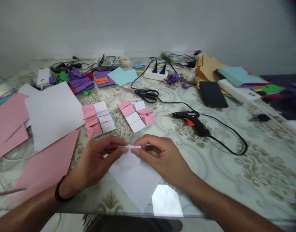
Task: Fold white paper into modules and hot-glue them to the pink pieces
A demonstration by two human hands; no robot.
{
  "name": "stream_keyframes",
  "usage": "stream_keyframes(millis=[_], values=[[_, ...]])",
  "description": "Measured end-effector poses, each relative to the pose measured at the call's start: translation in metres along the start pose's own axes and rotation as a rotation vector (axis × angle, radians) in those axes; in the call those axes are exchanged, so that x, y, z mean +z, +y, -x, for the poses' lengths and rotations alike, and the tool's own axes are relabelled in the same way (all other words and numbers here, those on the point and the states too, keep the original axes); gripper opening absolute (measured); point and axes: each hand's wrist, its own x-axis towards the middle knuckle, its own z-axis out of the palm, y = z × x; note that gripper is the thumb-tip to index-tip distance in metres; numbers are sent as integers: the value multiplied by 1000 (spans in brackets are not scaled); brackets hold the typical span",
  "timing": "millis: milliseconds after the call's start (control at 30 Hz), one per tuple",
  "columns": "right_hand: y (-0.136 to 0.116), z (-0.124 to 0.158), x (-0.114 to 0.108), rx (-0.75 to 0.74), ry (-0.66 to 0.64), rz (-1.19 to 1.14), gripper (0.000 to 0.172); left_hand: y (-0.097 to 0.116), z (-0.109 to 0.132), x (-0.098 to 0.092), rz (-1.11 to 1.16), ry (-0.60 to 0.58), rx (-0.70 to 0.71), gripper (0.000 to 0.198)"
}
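Observation:
A white paper sheet [135,182] lies near the front edge of the table, one corner pointing toward me. My left hand [99,159] and my right hand [160,154] meet at its far edge, each pinching a small folded white flap [130,147] between thumb and fingers. A dark band circles my left wrist. Just beyond the hands lie two groups of folded pink and white paper pieces [98,119] [137,115].
A black and orange glue gun [192,120] with its cord lies to the right. Black scissors [148,95], a power strip [155,74], a black phone [212,94], purple and green folded pieces [78,82], large white [53,112] and pink sheets [8,122] surround the spot.

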Motion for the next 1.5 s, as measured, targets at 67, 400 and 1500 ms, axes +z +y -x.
stream_keyframes(millis=[67,400,1500], values=[[0,1,-1,-30,-12,8,15,0,-1,-1,-26,-21,9,12],[0,3,-1,-237,-42,195,6,-1,-2,-3,73,-163,-33,8],[2,-3,-4,81,-138,13,14,-5,-6,-3,185,-42,-157,20]])
